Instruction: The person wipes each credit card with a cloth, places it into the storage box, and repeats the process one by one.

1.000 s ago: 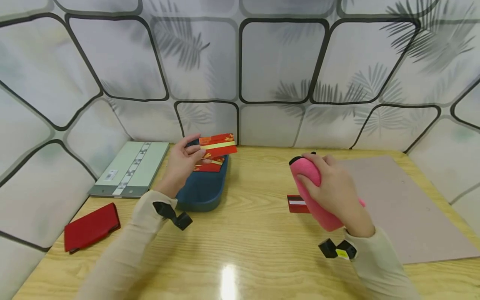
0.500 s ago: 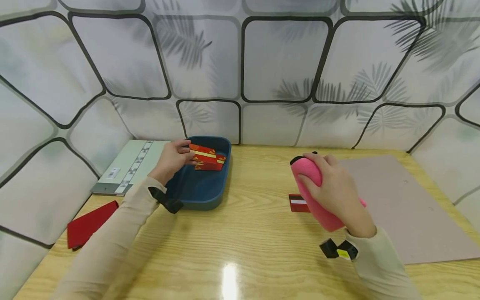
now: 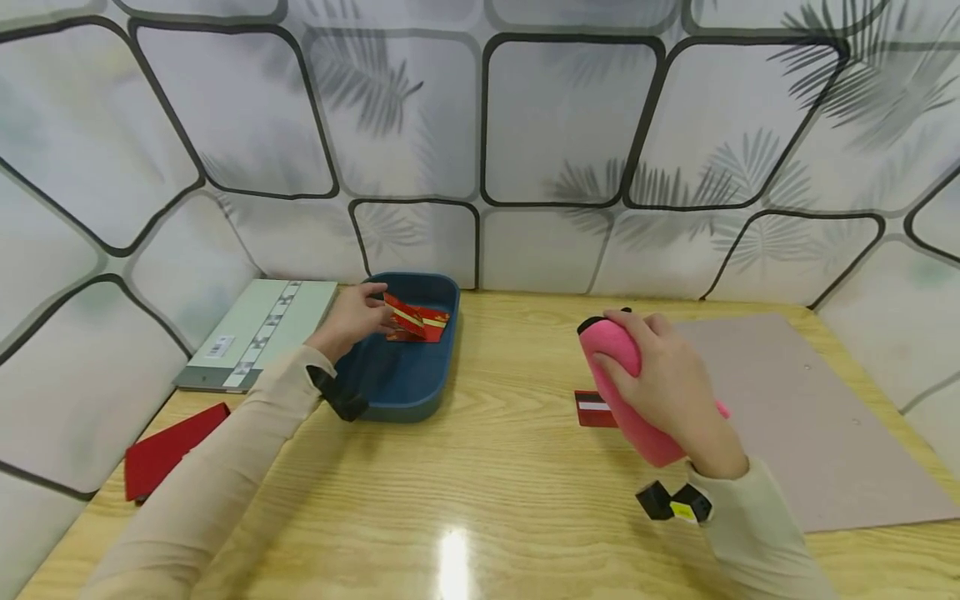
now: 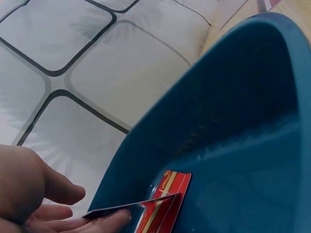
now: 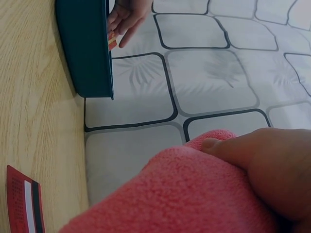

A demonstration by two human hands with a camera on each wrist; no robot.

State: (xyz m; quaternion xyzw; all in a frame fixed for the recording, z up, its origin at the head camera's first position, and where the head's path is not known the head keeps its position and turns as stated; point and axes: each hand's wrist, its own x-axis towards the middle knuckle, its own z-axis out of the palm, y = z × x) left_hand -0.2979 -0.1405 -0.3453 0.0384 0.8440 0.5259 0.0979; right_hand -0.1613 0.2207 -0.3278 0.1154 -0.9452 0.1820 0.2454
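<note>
My left hand [image 3: 354,317] reaches over the left rim of a blue plastic bin [image 3: 405,408]. A red and gold card [image 3: 403,315] stands tilted against its fingers. In the left wrist view that tilted card [image 4: 141,203] appears almost edge-on, the thumb apart from it. Under it, a second red and gold card [image 3: 435,323] lies on the bin floor. My right hand [image 3: 675,392] grips a soft pink plush pouch [image 3: 611,346] with a black end above the table. Beside and partly behind the pouch lies a red card with a white strip [image 3: 594,408].
A pale green folder [image 3: 251,329] lies left of the bin. Nearer the front left is a red wallet [image 3: 168,446], partly covered by my left sleeve. A greyish-pink board [image 3: 810,417] lies at the right. Patterned fabric [image 3: 566,125] rises behind the table.
My left hand has lowered the red and gold card into the bin, moving slightly left; the card then tilts and the fingers loosen. The right hand holds the pouch still.
</note>
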